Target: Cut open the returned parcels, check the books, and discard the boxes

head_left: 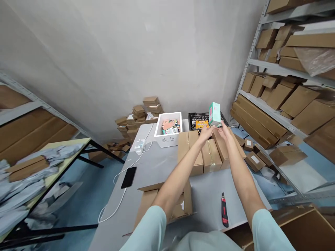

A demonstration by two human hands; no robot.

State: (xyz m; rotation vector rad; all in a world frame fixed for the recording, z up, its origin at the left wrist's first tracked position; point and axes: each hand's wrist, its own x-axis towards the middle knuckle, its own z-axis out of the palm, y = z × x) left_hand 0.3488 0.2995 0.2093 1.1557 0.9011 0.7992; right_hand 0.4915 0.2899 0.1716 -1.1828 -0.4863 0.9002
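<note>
A mint-green and white small box (215,112) with a pink patch on its side is held tilted above the back of the table. My left hand (206,133) grips it low on the near side. At its lower right corner, my right hand (223,131) has hold of it too. Beneath and behind the hands is a black plastic crate (193,118), and an orange packet (202,124) lies in it. Under my forearms stand several brown cardboard boxes (210,153), one sealed with clear tape. My wrists partly hide them.
A white bin (167,140) of small packets stands left of the crate. Nearer are a black phone (129,177), white cables, an open carton (146,202) and a red-black utility knife (224,211). Shelves of cartons (280,96) rise at right; a second table (60,157) is at left.
</note>
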